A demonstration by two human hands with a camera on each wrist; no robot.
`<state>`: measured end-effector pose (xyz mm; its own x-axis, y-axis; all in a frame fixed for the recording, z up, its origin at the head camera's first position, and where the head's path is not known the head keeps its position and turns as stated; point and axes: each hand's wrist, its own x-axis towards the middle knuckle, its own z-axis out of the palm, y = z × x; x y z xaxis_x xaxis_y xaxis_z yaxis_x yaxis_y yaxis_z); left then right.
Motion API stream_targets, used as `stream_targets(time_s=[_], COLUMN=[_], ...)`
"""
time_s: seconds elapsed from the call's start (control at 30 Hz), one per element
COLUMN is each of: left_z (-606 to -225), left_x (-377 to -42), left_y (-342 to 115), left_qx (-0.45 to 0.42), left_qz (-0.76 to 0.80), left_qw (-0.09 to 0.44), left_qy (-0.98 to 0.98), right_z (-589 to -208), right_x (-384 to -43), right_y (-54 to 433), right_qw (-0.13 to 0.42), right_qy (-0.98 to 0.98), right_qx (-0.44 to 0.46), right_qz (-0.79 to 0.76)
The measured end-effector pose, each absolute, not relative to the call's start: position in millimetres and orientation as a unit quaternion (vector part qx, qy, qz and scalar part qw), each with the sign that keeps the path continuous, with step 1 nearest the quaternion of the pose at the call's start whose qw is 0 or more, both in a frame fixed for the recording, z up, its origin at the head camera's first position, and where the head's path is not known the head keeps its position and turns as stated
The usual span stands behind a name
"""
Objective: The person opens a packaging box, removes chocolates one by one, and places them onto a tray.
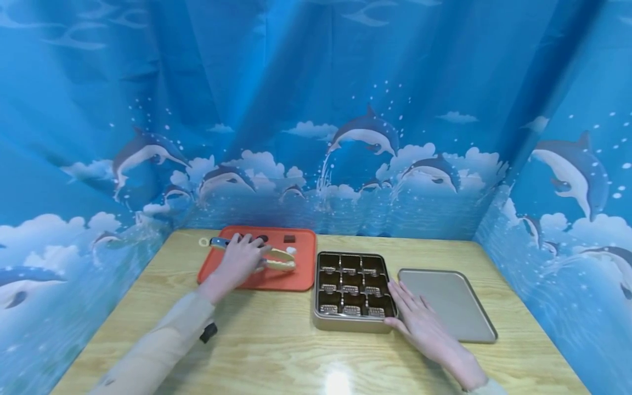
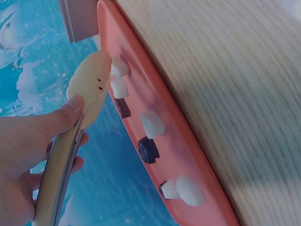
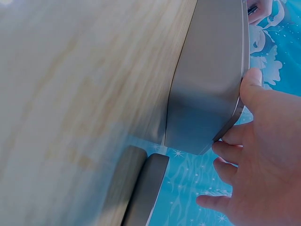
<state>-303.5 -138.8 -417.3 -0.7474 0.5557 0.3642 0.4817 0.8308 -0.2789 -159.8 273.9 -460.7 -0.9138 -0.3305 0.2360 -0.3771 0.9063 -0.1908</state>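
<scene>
My left hand (image 1: 241,257) grips a pair of tongs (image 2: 91,87) with pale yellow, rounded tips bearing small dark dots. The tips are spread apart above a red tray (image 1: 303,277). Near them is a white piece (image 2: 119,67); whether they touch it I cannot tell. Several white chunks (image 2: 153,124) and dark brown pieces (image 1: 289,238) lie on the tray. My right hand (image 1: 419,323) rests with extended fingers along the right rim of a square metal tin (image 1: 351,325), thumb at its near corner. Inside the tin is a brown divided insert (image 1: 351,277) with several compartments.
A flat metal lid (image 1: 454,307) lies right of the tin, partly behind my right hand. The wooden table (image 1: 276,345) meets a blue dolphin-print curtain (image 1: 306,137) at the back and sides. A small black object (image 1: 208,332) shows beside my left sleeve.
</scene>
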Motion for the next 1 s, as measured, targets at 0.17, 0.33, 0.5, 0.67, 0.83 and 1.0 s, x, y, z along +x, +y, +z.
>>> stream_targets(time_s=[0.17, 0.33, 0.5, 0.67, 0.83, 1.0], left_z=[-416.4, -417.0, -418.3, -421.7, -426.5, -437.8], left_x=[-302.3, -299.3, -294.3, -285.0, -270.2, -257.5], left_y=[-146.0, -150.0, -160.5, -175.8, -186.0, -193.6], left_qx=[-0.268, -0.262, -0.247, -0.23, -0.225, -0.255], left_qz=[0.073, 0.062, 0.023, -0.043, -0.101, -0.158], left_qw=[0.22, 0.21, 0.192, 0.161, 0.122, 0.099], left_qy=[-0.935, -0.94, -0.95, -0.959, -0.961, -0.949], right_z=[-460.1, -461.6, -461.8, -461.9, -461.9, -461.0], right_x=[-159.8, -159.7, -159.7, -160.5, -160.8, -159.4], right_y=[274.3, 274.5, 273.5, 272.3, 272.4, 272.2], right_qw=[0.098, 0.098, 0.096, 0.095, 0.099, 0.092], right_qy=[-0.971, -0.971, -0.971, -0.971, -0.97, -0.97], right_qx=[0.18, 0.181, 0.182, 0.181, 0.181, 0.18], right_qz=[0.122, 0.12, 0.123, 0.124, 0.127, 0.136])
